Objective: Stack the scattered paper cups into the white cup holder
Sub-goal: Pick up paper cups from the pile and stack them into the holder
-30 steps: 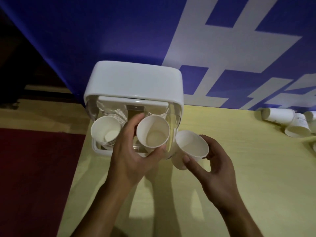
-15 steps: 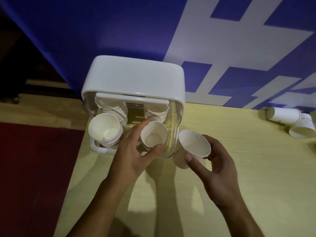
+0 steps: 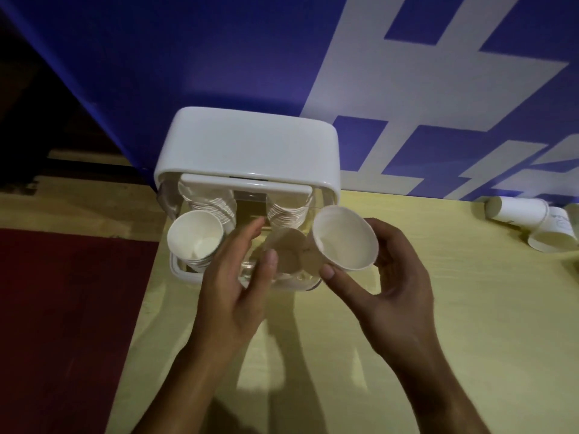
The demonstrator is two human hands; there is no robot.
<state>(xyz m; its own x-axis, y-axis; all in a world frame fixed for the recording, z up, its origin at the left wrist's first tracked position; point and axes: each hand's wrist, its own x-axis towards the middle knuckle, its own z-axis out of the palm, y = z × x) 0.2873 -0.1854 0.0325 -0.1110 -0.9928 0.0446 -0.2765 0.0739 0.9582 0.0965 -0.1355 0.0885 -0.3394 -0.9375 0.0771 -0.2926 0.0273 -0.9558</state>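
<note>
Right hand [image 3: 394,283] grips a paper cup [image 3: 344,239] beside the white cup holder [image 3: 250,148]; left hand [image 3: 235,286], fingers loose and empty, hovers at the holder's front.

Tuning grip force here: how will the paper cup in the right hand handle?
The paper cup looks thin-walled; a hard squeeze from the right hand would probably dent it. Held by fingertips alone, it's likely light. Round and tapered, it may roll.

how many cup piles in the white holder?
4: rear left pile, rear right pile, front left pile, and front right pile, blurred beside the left hand. Cups deeper inside may be hidden.
</note>
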